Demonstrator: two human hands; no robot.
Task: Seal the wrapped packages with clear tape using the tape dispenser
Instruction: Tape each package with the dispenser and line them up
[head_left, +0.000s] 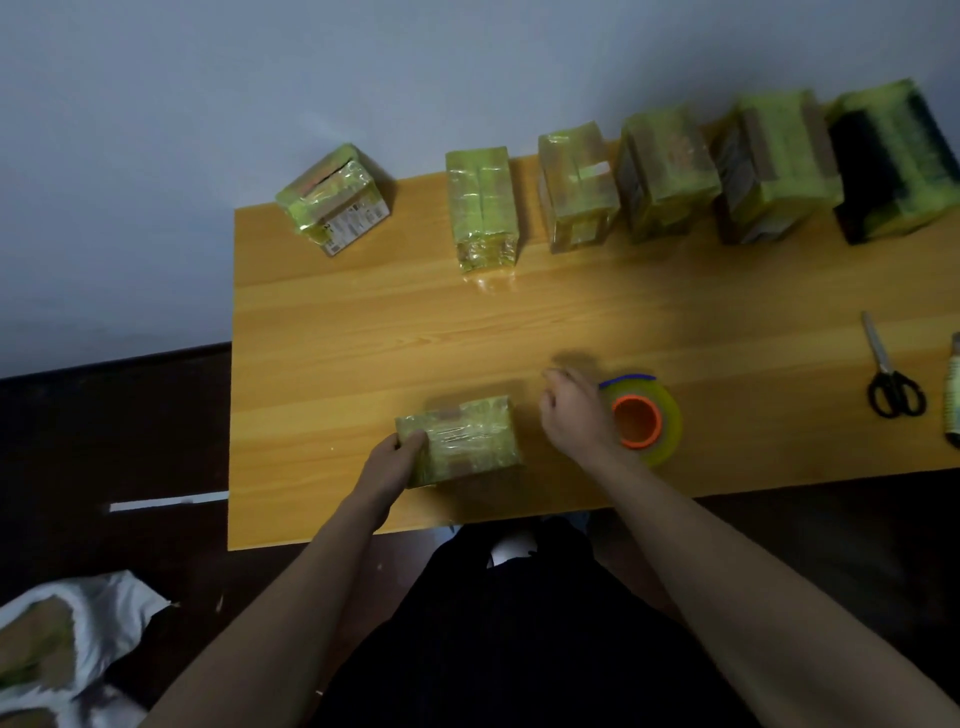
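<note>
A small package wrapped in yellow-green film (467, 439) lies near the front edge of the wooden table (363, 332). My left hand (397, 457) grips its left end. My right hand (571, 410) hovers just right of the package, blurred, fingers curled with thumb and fingertips drawn together; whether they pinch a tape end I cannot tell. The clear tape roll with an orange core and a blue edge (641, 418) lies on the table right behind that hand.
Several wrapped packages stand in a row along the back of the table, from one at the left (335, 200) to a dark one at the far right (891, 161). Black-handled scissors (891, 374) lie at the right. A white bag (62, 649) sits on the dark floor.
</note>
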